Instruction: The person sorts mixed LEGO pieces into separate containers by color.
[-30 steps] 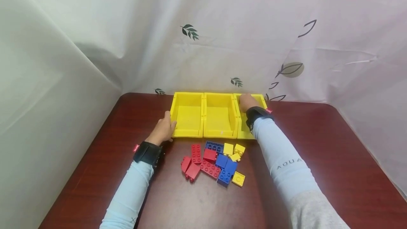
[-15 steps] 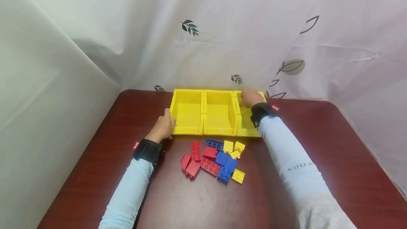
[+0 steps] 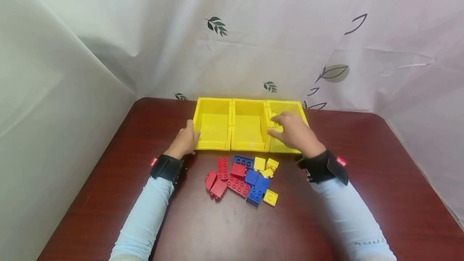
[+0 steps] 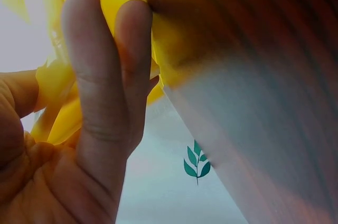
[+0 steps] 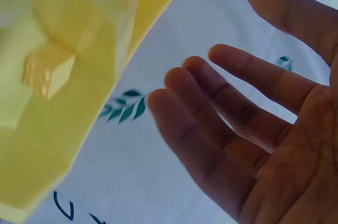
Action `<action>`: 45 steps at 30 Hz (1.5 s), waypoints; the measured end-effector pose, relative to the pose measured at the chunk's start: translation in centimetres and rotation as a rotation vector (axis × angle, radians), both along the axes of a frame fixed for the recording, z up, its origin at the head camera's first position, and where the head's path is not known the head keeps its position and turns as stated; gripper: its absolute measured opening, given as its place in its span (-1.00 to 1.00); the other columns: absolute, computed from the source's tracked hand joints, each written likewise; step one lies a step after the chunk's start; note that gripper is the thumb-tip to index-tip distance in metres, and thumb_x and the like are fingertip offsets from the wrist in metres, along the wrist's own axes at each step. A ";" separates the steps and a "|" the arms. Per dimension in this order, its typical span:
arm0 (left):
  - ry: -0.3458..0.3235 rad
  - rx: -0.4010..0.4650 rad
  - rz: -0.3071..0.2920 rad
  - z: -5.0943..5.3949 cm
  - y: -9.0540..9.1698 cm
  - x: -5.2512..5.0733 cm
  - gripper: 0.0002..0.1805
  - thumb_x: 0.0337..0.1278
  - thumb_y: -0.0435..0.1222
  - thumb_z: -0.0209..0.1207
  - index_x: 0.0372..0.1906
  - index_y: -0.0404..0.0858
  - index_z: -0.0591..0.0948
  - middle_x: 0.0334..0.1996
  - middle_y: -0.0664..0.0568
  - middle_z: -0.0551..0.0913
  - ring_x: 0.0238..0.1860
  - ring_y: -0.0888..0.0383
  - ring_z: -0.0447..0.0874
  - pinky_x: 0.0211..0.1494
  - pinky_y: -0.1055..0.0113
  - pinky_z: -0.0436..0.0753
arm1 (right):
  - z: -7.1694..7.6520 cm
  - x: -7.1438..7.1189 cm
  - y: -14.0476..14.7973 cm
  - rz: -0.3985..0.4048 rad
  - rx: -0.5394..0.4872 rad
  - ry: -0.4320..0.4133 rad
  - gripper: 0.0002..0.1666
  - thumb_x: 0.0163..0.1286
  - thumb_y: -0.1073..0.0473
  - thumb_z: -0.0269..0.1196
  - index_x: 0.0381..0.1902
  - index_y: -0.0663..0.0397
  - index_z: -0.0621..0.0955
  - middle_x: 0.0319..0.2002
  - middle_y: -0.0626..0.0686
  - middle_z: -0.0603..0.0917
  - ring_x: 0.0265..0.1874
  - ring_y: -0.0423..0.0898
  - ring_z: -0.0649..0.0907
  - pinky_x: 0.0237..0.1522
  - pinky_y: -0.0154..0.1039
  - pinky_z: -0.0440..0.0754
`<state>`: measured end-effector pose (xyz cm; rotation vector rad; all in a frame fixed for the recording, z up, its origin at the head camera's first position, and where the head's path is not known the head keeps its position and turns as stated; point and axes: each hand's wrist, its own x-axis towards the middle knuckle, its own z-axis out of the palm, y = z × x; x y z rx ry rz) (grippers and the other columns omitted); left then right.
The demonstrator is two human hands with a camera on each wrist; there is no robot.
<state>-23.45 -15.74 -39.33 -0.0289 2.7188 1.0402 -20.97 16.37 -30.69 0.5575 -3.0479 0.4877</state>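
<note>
At the left end of the row of yellow bins on the dark red bench, the left hand grips the left bin by its outer wall near the front corner, thumb and fingers on either side of it. Just in front of that bin and the next lie five red bricks, some studs up, others tipped on their sides. The middle bin stands against the left one, and before it blue bricks lie close among the red. Farther right, yellow bricks sit beside the blue, with one square piece nearer the person. The right bin adjoins the middle one; inside it, the right wrist view shows a studded yellow brick. Over this bin hangs the right hand, holding nothing, its fingers spread and thumb apart. A black band circles that wrist.
</note>
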 end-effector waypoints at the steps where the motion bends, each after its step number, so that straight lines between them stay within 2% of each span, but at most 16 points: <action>1: 0.001 0.000 -0.001 0.0 0.0 0.0 -0.51 0.50 -0.18 -0.05 0.31 -0.24 0.06 -0.21 -0.25 0.45 -0.48 0.00 0.57 -0.47 0.36 0.66 | -0.4 0.7 -0.1 0.009 0.000 0.002 -0.47 0.31 0.09 0.35 0.11 0.33 0.59 0.02 0.32 0.67 0.01 0.22 0.63 0.09 0.12 0.61; 7: 0.009 -0.001 -0.005 -0.1 0.1 -0.1 -0.52 0.50 -0.18 -0.05 0.30 -0.24 0.07 -0.21 -0.25 0.45 -0.47 0.00 0.58 -0.47 0.36 0.67 | -3.5 3.7 -0.2 0.030 -0.011 -0.050 -0.52 0.20 0.14 0.43 0.03 0.28 0.65 -0.13 0.23 0.70 -0.21 0.08 0.63 -0.06 -0.02 0.68; 10: 0.010 0.002 -0.005 0.0 0.0 -0.1 -0.52 0.50 -0.18 -0.05 0.29 -0.24 0.07 -0.21 -0.24 0.44 -0.47 0.00 0.58 -0.46 0.36 0.67 | -4.9 4.5 -0.2 0.017 -0.009 -0.087 -0.60 0.18 0.15 0.45 -0.05 0.22 0.68 -0.24 0.16 0.67 -0.31 0.01 0.57 -0.16 -0.12 0.67; 15: 0.000 0.006 0.005 -0.1 0.0 0.0 -0.52 0.50 -0.18 -0.04 0.30 -0.24 0.07 -0.21 -0.24 0.44 -0.47 0.00 0.58 -0.46 0.35 0.67 | -6.5 5.0 -0.1 -0.013 -0.014 -0.146 -0.71 0.18 0.17 0.44 -0.14 0.12 0.71 -0.31 0.07 0.62 -0.34 -0.04 0.54 -0.22 -0.17 0.65; 26: -0.004 0.004 0.014 0.0 0.0 0.1 -0.50 0.50 -0.17 -0.04 0.32 -0.23 0.05 -0.17 -0.25 0.45 -0.47 0.01 0.59 -0.44 0.35 0.68 | -7.2 4.9 0.0 -0.066 -0.040 -0.133 -0.83 0.17 0.27 0.41 -0.25 0.09 0.71 -0.38 0.04 0.61 -0.37 -0.04 0.55 -0.26 -0.20 0.62; 37: -0.015 0.002 0.021 -0.3 0.0 0.2 -0.50 0.50 -0.16 -0.04 0.32 -0.21 0.06 -0.15 -0.24 0.45 -0.45 0.01 0.59 -0.42 0.36 0.67 | -7.7 4.8 -0.1 -0.094 -0.062 -0.148 -0.81 0.15 0.27 0.44 -0.26 0.08 0.68 -0.37 0.04 0.65 -0.38 -0.04 0.59 -0.28 -0.21 0.63; 45: 0.013 -0.003 0.001 -0.2 0.1 0.0 -0.54 0.52 -0.19 -0.09 0.31 -0.25 0.07 -0.20 -0.26 0.46 -0.49 0.01 0.59 -0.48 0.34 0.66 | -7.4 4.8 -0.2 -0.107 -0.066 -0.159 -0.78 0.12 0.24 0.46 -0.26 0.06 0.67 -0.39 0.03 0.64 -0.41 -0.05 0.58 -0.33 -0.25 0.59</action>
